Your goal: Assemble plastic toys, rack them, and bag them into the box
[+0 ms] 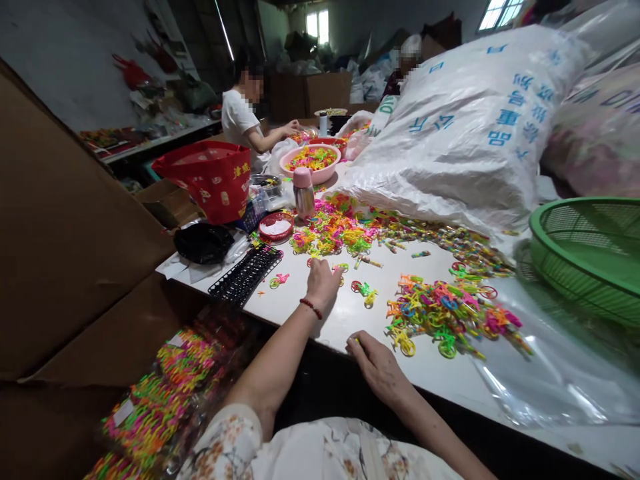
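Observation:
My left hand (pixel 323 281), with a red bead bracelet at the wrist, reaches across the white table (pixel 320 320) and closes its fingers on small coloured plastic pieces at the edge of a loose pile (pixel 333 230). My right hand (pixel 376 363) rests at the near table edge, fingers curled on a small yellow piece. A heap of small coloured toy bicycles (pixel 443 313) lies just right of it. Single bicycles (pixel 365 291) lie between the hands.
A black slotted tray (pixel 245 275) lies left of my left hand. A pink bottle (pixel 303 192), red basket (pixel 275 225), pink bowl (pixel 310 161), red bag (pixel 213 177), big white sacks (pixel 465 127) and a green basket (pixel 593 257) surround the table. Two people sit at the far end. A box of packed toys (pixel 165 393) is below left.

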Demonstrator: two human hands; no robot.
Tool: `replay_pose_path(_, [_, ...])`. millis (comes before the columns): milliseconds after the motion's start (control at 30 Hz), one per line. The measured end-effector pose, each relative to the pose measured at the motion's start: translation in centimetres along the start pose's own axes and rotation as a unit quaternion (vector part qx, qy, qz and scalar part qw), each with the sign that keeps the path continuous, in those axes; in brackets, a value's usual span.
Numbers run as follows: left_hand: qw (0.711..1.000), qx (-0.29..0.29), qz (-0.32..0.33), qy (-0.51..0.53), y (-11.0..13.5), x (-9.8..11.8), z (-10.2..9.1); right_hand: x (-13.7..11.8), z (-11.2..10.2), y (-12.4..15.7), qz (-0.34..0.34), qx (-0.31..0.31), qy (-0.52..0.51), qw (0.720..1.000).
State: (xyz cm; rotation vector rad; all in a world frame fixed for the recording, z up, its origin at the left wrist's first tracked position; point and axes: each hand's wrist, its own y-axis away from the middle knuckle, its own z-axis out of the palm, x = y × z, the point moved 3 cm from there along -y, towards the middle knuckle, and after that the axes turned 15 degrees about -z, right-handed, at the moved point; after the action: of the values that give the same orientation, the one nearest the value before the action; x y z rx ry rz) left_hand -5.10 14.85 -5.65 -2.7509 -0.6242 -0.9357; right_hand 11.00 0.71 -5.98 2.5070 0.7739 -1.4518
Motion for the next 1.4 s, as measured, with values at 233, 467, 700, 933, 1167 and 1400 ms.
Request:
replay_pose_path(233, [0.961, -0.126, -0.067, 0.238, 0.5, -0.1, 1.4, -0.8, -2.9, 1.2, -0.054, 0.098, -0.02, 0.994])
replay_pose_path(467, [0.835, -0.24, -0.15, 0.472, 6.4, -1.1, -0.4, -0.1, -5.1, 0.2, 0.032, 0.218, -0.18, 0.959])
replay_pose_path(700, [0.826, -0.244, -0.129, 0.492, 11.7, 0.2, -2.4, -1.1, -4.3, -0.8, 0.027, 0.224, -0.279, 0.933])
replay_pose_path(933, [0.853, -0.245, -0.112, 0.448, 12.7, 0.5, -2.2, -0.6, -3.8, 0.2, 0.03, 0.213, -0.309, 0.927])
replay_pose_path(1167, [0.867, -0.24, -0.1, 0.425, 12.9, 0.6, -2.3, -0.3, -3.9, 0.5, 0.059, 0.193, -0.352, 0.914])
replay_pose_path(1400, [0.888, -0.234, -0.071, 0.389, 13.2, 0.6, -2.6, -0.4, -4.0, 0.5, 0.052, 0.184, -0.35, 0.917])
